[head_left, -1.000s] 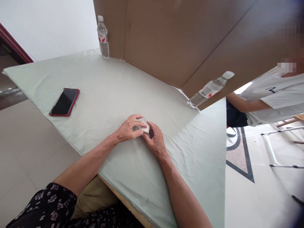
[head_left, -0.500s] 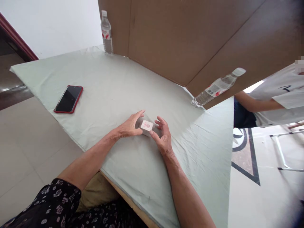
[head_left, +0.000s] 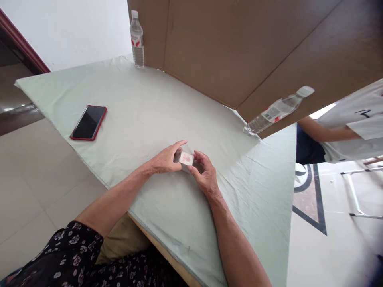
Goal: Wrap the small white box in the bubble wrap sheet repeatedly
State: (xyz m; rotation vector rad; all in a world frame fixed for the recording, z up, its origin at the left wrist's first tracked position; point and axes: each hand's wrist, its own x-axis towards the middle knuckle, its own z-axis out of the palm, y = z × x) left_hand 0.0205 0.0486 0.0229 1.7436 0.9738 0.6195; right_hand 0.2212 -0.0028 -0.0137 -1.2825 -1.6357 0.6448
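Observation:
A small white box (head_left: 186,158) with a red print on its top sits on the pale green tablecloth (head_left: 143,103), between my two hands. My left hand (head_left: 168,158) curves round its left side, thumb and fingers at the box's edge. From the right, my right hand (head_left: 204,171) closes in on it, with the thumb tip by the near corner and the fingertips at the far right corner. Both hands seem to touch the box and grip it.
A black phone with a red case (head_left: 89,122) lies at the left. Behind stands a brown cardboard panel (head_left: 209,48), with one upright plastic bottle (head_left: 137,42) and another bottle (head_left: 278,112) at the right. A person's arm (head_left: 326,133) shows beyond the table.
My right hand's fingers have come in against the box, and my left hand has drawn closer round it. The view has shifted slightly.

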